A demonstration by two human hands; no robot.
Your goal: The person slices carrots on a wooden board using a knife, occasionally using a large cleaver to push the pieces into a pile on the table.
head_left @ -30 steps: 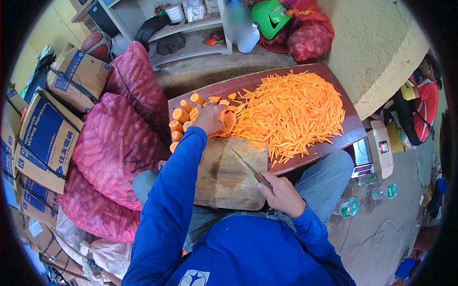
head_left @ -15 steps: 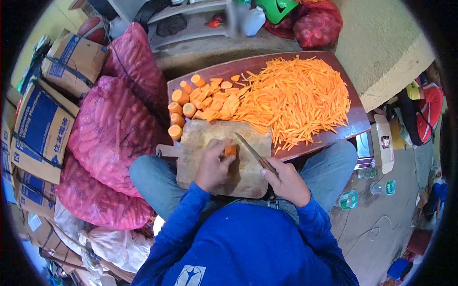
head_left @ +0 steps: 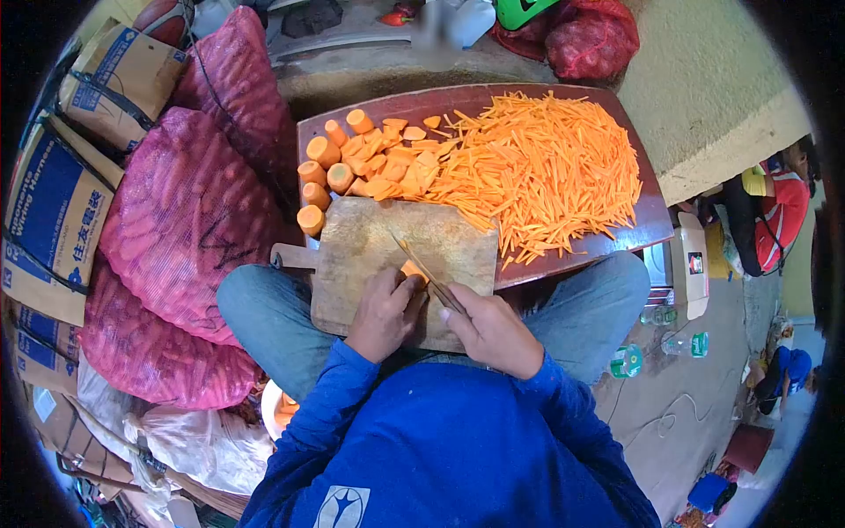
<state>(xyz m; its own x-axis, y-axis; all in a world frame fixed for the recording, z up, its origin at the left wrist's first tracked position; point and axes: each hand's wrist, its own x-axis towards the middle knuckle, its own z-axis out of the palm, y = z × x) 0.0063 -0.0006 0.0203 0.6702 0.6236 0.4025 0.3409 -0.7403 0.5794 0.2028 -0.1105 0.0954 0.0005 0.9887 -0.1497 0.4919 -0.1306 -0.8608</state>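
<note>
On a worn wooden cutting board (head_left: 352,255) across my lap, my left hand (head_left: 385,308) grips a short carrot piece (head_left: 412,269) from the left side. My right hand (head_left: 497,330) is closed round the handle of a knife (head_left: 427,275), whose blade lies against the carrot piece and points up and left. Beyond the board, several thick carrot chunks (head_left: 323,151) stand at the left of a dark red table. Flat carrot slices (head_left: 400,167) lie beside them, next to a large heap of thin carrot strips (head_left: 563,176).
Pink mesh sacks of carrots (head_left: 185,220) and cardboard boxes (head_left: 57,220) are stacked at the left. A red mesh bag (head_left: 591,40) rests by the wall at the top. Plastic bottles (head_left: 626,361) stand on the floor at the right. People (head_left: 779,211) are at the far right.
The knife has moved left and down onto the carrot piece, my hands are closer together, and the view has shifted slightly.
</note>
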